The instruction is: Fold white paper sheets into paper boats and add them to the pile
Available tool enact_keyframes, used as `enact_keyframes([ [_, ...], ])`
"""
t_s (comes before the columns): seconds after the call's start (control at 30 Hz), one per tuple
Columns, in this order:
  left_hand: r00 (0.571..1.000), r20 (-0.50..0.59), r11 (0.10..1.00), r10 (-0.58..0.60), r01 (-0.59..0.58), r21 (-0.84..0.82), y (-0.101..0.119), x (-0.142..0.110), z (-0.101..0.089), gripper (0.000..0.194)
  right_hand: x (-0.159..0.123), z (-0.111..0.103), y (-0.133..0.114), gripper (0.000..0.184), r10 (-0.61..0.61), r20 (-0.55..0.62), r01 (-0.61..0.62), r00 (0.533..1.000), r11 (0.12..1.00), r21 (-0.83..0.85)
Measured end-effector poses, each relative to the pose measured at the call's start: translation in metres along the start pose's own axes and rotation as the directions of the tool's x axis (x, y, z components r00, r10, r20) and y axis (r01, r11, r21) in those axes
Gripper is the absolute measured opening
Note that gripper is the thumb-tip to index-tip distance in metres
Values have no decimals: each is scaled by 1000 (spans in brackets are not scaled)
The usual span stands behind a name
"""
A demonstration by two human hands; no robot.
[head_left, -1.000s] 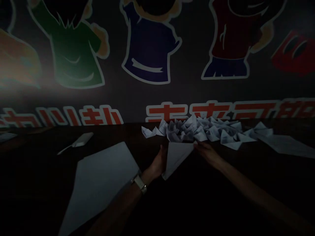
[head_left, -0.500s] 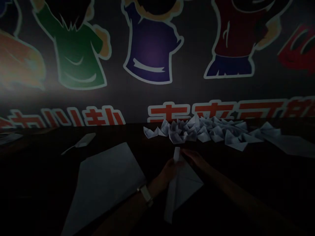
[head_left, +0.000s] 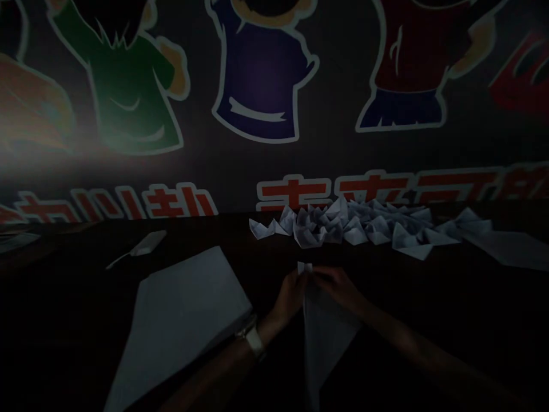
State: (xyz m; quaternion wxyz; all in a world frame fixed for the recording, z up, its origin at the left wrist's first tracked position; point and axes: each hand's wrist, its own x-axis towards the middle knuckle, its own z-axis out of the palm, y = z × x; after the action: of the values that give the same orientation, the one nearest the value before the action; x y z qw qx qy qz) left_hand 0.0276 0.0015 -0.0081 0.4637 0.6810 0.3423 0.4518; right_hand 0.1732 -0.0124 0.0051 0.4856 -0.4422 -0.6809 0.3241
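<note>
A folded sheet of white paper point(head_left: 328, 329) with a slanting edge is held between my two hands, its far tip poking up past the fingers. My left hand point(head_left: 293, 292), a watch point(head_left: 252, 337) on its wrist, pinches the paper near that tip. Right beside it, my right hand point(head_left: 338, 286) grips the same end from the other side. Dim light hides the exact finger positions. To the left lies a stack of white paper point(head_left: 184, 320).
Many folded paper boats point(head_left: 355, 226) are heaped at the back right, with flat paper point(head_left: 514, 247) beside them. A white object with a thin end point(head_left: 148, 243) lies at the back left. Behind the dark table stands a wall with painted cartoon figures point(head_left: 261, 80).
My hands have come together at the paper's far end, the right one moving in from the edge. The folded strip along the left side has turned, and the tip now looks spread.
</note>
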Motion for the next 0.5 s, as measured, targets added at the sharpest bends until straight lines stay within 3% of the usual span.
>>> enact_keyframes([
  [0.1, 996, -84, 999, 20, -18, 28, 5, 2, -1, 33, -1, 1, 2, 29, -59, -21, 58, 998, 997, -46],
  [0.23, 996, -85, 999, -26, 24, -27, 14, 0, -3, 34, -3, -2, 4, 28, -193, -28, 184, 981, 962, -203],
  [0.37, 990, -136, 998, -41, 33, -60, 17, 0, -2, 35, -8, -6, -1, 41, -295, 89, 305, 951, 862, -406],
  [0.5, 983, -159, 992, -88, 71, -105, 11, 2, -1, 36, -13, -7, -9, 53, -314, 188, 363, 930, 717, -596],
])
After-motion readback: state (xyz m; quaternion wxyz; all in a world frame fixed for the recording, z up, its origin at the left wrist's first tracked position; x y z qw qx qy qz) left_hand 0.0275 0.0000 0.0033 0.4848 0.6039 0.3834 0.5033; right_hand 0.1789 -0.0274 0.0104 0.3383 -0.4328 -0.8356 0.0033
